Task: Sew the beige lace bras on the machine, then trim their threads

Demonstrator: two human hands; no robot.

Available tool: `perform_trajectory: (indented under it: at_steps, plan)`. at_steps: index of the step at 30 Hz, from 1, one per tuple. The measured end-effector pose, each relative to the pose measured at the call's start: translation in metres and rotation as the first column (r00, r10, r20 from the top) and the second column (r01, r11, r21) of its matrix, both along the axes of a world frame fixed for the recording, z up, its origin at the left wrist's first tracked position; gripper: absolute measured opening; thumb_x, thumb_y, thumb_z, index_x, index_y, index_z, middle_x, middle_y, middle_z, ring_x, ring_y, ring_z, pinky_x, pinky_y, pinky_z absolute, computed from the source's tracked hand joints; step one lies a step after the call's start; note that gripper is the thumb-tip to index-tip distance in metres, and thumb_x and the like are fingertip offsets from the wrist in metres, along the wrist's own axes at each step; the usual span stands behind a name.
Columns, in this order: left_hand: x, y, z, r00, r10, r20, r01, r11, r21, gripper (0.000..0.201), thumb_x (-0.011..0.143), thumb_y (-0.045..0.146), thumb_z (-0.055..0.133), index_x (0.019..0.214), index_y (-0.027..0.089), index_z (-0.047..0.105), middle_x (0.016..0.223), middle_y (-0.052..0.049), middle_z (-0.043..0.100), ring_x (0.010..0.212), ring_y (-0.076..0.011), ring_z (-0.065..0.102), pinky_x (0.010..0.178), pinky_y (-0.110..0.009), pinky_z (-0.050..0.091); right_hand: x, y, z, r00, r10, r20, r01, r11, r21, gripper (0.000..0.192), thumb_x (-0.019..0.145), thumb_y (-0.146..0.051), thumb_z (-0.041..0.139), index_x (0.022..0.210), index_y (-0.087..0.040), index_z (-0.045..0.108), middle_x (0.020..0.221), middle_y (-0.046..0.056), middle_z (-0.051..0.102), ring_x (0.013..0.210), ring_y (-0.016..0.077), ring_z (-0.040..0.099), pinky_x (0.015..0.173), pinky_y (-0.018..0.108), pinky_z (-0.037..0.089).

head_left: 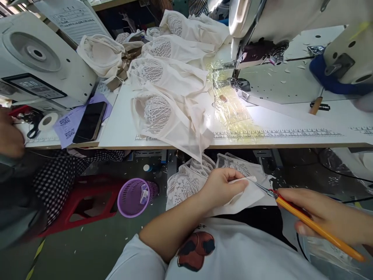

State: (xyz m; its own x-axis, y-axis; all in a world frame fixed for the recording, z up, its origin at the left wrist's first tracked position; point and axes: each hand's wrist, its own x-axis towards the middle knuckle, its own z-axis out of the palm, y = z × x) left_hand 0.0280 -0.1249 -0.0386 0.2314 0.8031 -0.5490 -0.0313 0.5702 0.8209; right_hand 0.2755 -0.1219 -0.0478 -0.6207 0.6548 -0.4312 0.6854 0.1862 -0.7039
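My left hand [223,188] pinches the edge of a white fabric piece [247,198] over my lap, thumb on top. My right hand [323,210] grips a tool with a long orange handle [317,229] and a slim pointed metal tip; red shows near its neck. The tip meets the fabric edge just right of my left fingers. Whether it has one blade or two I cannot tell. White lace pieces [186,181] lie under and beside my left forearm.
Several white lace bra pieces [157,112] lie overlapped on the table, one hanging past the front edge. A sewing machine [241,74] stands right, another machine [37,58] left. Also there: a phone [89,121], a purple basket [131,197], a red stool [84,202] and another person's hand [10,136].
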Motion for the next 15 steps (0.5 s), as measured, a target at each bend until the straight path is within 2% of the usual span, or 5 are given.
perform_trajectory:
  at_steps: [3,7,15]
  plan:
    - [-0.0008,-0.0006,0.0003,1.000,-0.003,-0.020,0.003,1.000,0.019,0.012,0.068,0.021,0.060,0.060,0.013,0.059,0.053,0.003,0.051,0.046,-0.0051,0.043,0.044,-0.017,0.031,-0.0041,0.0027,0.0009,0.995,0.099,0.013,-0.097,0.986,-0.132,0.041,0.079,-0.062,0.043,0.068,-0.023,0.041,0.064,-0.001,0.045,0.055,0.0150,0.037,0.050,0.028,0.030]
    - [-0.0020,-0.0023,-0.0019,1.000,-0.006,0.014,0.006,1.000,0.012,0.013,0.068,0.023,0.061,0.060,0.013,0.058,0.051,0.004,0.051,0.043,-0.0047,0.042,0.043,-0.018,0.030,-0.0069,0.0043,0.0033,0.998,0.058,0.020,-0.053,0.978,-0.203,0.042,0.083,-0.060,0.042,0.066,-0.022,0.039,0.065,-0.001,0.045,0.057,0.0153,0.037,0.052,0.029,0.030]
    - [-0.0015,-0.0021,-0.0021,0.997,0.015,0.069,-0.014,1.000,-0.023,0.015,0.065,0.025,0.063,0.058,0.014,0.058,0.048,0.004,0.049,0.042,-0.0046,0.041,0.041,-0.018,0.028,-0.0114,-0.0005,0.0075,0.997,0.052,0.051,-0.043,0.986,-0.163,0.041,0.079,-0.060,0.044,0.067,-0.022,0.038,0.064,-0.001,0.044,0.056,0.0143,0.034,0.050,0.027,0.027]
